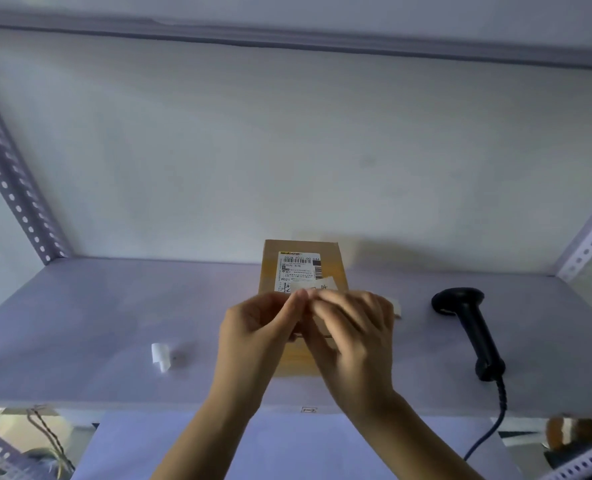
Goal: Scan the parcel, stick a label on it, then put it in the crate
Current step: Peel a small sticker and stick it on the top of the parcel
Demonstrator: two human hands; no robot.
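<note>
A brown cardboard parcel (303,268) lies flat on the shelf board, with a printed shipping label (299,270) on its top. My left hand (256,327) and my right hand (353,327) meet above the parcel's near half, fingertips pinched together on a small white label (322,284) with handwriting on it. The label's lower part is hidden behind my fingers. A white strip (396,306) pokes out behind my right hand. The black handheld scanner (467,320) lies on the shelf to the right, apart from both hands. No crate is in view.
A small white scrap of paper (160,355) lies on the shelf (79,323) to the left. The scanner's cable (492,431) hangs over the front edge. Perforated metal uprights (13,181) stand at both sides, a wall behind, another shelf overhead.
</note>
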